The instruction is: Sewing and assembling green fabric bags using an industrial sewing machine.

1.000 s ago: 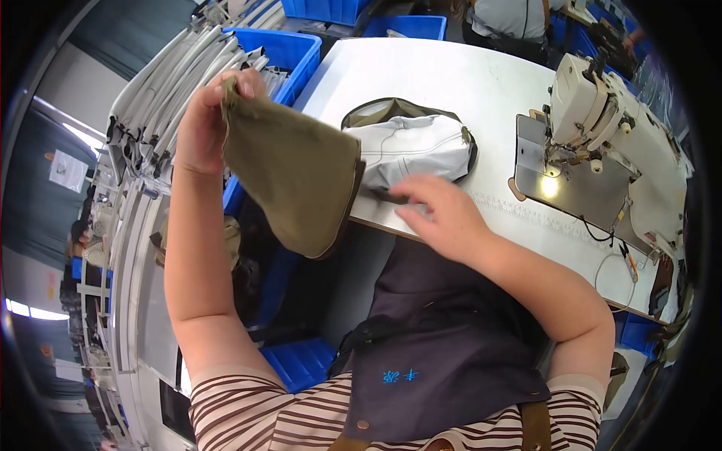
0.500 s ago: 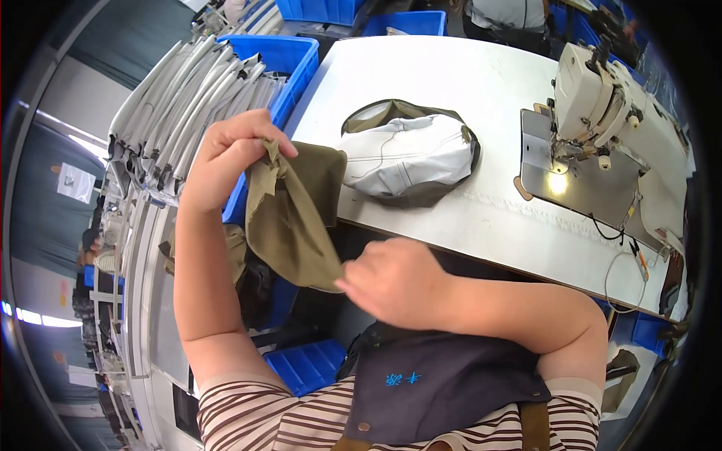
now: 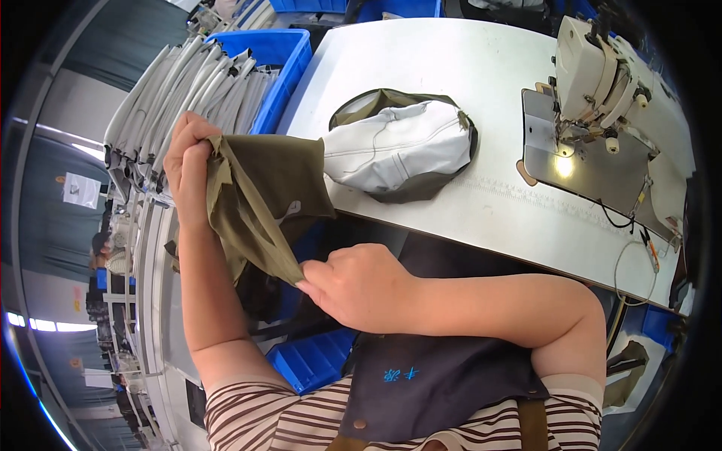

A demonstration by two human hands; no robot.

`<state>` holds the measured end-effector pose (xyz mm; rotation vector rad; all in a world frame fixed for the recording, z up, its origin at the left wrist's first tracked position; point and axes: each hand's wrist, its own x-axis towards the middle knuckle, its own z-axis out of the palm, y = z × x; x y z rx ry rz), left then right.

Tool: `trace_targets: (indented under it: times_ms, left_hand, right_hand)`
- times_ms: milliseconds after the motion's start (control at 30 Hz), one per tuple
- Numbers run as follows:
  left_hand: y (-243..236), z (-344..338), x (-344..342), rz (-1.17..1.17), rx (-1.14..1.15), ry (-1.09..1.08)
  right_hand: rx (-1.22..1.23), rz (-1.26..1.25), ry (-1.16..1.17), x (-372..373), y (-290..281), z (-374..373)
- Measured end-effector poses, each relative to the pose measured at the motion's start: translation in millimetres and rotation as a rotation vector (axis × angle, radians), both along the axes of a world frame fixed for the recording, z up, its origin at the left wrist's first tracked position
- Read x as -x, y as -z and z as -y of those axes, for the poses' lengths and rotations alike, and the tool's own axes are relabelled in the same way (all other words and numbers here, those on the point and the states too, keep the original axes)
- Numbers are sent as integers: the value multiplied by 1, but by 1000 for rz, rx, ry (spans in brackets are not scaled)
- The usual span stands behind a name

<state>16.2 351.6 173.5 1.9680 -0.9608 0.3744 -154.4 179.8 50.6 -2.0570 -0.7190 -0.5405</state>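
Observation:
An olive-green fabric piece (image 3: 278,177) hangs between my two hands, left of the table's front edge. My left hand (image 3: 189,154) is closed on its upper left corner, where the edge looks jagged. Lower down, my right hand (image 3: 357,282) pinches another edge, so a fold stretches taut between them. A small pale mark shows on the cloth. Just beyond it, a sewn piece with white lining and olive edges (image 3: 402,150) lies on the white table, touched or overlapped by the cloth; I cannot tell which.
A sewing machine (image 3: 602,98) with a lit needle area stands at the right of the white table (image 3: 451,52). At the left, a blue bin (image 3: 289,71) adjoins a stack of grey-white pieces (image 3: 177,98). Another blue bin (image 3: 312,361) sits below, near my lap.
Both hands have moved left with the olive fabric, the left one also slightly lower. More of the cloth's flat face shows. The white-lined piece stays on the table.

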Motion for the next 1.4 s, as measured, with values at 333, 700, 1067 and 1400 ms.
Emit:
trace_targets:
  times_ms: [333, 700, 1067, 1400]
  left_hand:
    - [41, 126, -39, 575, -280, 32]
    - [164, 161, -39, -57, 45, 158]
    - [150, 166, -11, 36, -102, 376]
    - [155, 167, 24, 206, -249, 407]
  right_hand:
    - [-272, -392, 114, -10, 33, 38]
    - [-230, -530, 539, -34, 45, 162]
    - [-166, -527, 505, -67, 54, 163]
    - [157, -158, 398, -23, 60, 171]
